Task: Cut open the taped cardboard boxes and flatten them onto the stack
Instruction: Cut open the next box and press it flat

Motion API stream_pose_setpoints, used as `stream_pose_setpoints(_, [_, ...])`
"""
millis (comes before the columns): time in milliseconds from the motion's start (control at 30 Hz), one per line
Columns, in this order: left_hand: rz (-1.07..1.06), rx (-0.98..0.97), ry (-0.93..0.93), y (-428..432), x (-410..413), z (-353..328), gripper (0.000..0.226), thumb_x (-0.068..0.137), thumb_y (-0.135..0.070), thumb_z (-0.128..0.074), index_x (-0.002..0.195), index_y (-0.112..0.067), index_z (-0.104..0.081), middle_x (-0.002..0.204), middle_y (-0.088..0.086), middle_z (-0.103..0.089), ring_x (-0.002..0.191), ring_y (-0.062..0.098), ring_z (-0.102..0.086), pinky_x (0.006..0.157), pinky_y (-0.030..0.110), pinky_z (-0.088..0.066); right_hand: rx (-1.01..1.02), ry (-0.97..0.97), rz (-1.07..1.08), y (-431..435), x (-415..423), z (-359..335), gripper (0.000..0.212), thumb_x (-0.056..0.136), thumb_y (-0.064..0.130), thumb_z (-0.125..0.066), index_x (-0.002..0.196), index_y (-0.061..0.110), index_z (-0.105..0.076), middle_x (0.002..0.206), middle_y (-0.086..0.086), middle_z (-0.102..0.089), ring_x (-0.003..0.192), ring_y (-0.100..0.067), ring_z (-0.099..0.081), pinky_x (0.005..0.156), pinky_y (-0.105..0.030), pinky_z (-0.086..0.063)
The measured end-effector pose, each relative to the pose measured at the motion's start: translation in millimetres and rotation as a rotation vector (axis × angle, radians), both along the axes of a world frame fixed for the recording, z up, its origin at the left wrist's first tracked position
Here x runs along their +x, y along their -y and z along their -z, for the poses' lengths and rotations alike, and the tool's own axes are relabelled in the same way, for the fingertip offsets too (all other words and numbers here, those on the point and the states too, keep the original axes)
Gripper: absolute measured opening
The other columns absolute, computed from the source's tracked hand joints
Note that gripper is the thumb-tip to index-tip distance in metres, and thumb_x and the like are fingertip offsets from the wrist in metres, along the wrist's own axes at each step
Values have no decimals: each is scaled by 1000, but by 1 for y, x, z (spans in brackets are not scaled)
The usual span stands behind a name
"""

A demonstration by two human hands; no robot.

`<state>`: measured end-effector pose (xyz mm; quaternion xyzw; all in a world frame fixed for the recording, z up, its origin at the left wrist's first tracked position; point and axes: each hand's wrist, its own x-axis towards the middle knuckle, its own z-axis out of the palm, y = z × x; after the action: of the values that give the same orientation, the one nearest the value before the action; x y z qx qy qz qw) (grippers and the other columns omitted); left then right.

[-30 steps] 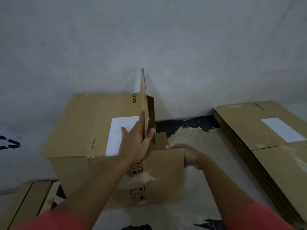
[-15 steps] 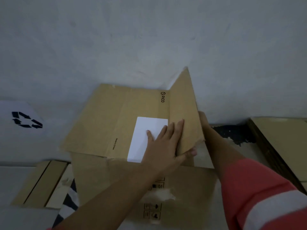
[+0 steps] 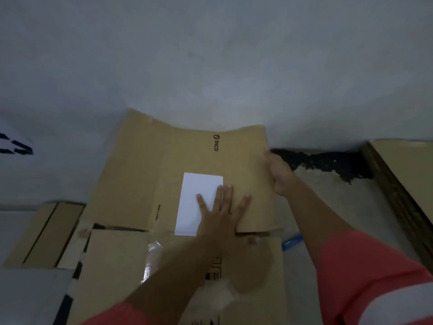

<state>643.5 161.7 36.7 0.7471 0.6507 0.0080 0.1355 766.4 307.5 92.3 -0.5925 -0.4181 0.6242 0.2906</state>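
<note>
Well, a grey wall fills the upper frame. At lower left I see flat cardboard pieces. At centre the cardboard box lies collapsed against the wall. The left hand presses flat on it with fingers spread, and the right hand grips its right edge. Bare floor separates it from the stack at far right.

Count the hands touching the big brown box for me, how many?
2. The left hand lies flat on the cardboard box, partly on its white label; the right hand holds the box's right edge.
</note>
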Motion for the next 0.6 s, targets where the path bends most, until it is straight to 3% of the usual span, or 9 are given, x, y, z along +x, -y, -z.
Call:
stream_pose_setpoints(67, [-3,-35,-22,0,-2,25,100,67,-91,9,149,-33,5,161,17,-4,147,40,-5,97,73,12,73,241,-92,2,-1,29,56,98,28,-49,147,14,-26,141,-9,-43,119,-25,-48,96,-38,-40])
stream_pose_setpoints(133, [-39,-85,-41,2,-1,45,94,78,-85,2,148,-28,-22,153,19,-32,140,41,-32,97,78,-13,200,436,-177,9,-5,58,72,94,22,-54,151,15,-12,151,-8,-30,134,-27,-36,105,-36,-31])
stream_pose_setpoints(167, [-43,-83,-35,2,-1,52,92,80,-84,-2,147,-27,-27,151,19,-36,138,41,-35,96,77,-18,289,530,-214,13,-8,74,75,92,25,-56,152,16,-11,152,-7,-28,137,-27,-31,109,-36,-26])
stream_pose_setpoints(267, [-17,-67,-33,1,-1,60,91,79,-85,-7,149,-29,-24,154,17,-31,142,40,-28,99,76,-12,400,657,-155,20,-13,98,84,87,37,-61,152,23,-8,153,-4,-25,140,-27,-23,115,-42,-17])
stream_pose_setpoints(433, [-41,-116,-48,4,0,56,93,78,-84,-1,150,-29,-21,156,17,-27,144,40,-23,100,77,-12,377,598,-35,27,-15,85,97,80,28,-73,152,17,-9,155,-7,-24,141,-26,-23,115,-47,-23])
stream_pose_setpoints(533, [-5,-132,-78,1,-1,49,98,70,-85,13,152,-31,11,161,11,12,147,34,11,103,74,8,346,605,-33,54,-7,78,95,79,26,-74,151,16,-13,150,-9,-30,137,-26,-30,112,-43,-29])
stream_pose_setpoints(600, [12,-179,-43,-1,-8,39,87,79,-73,3,152,-28,16,159,6,24,146,27,21,107,68,11,341,674,-56,79,-2,74,90,81,29,-72,150,17,-16,147,-11,-32,133,-27,-33,106,-40,-31])
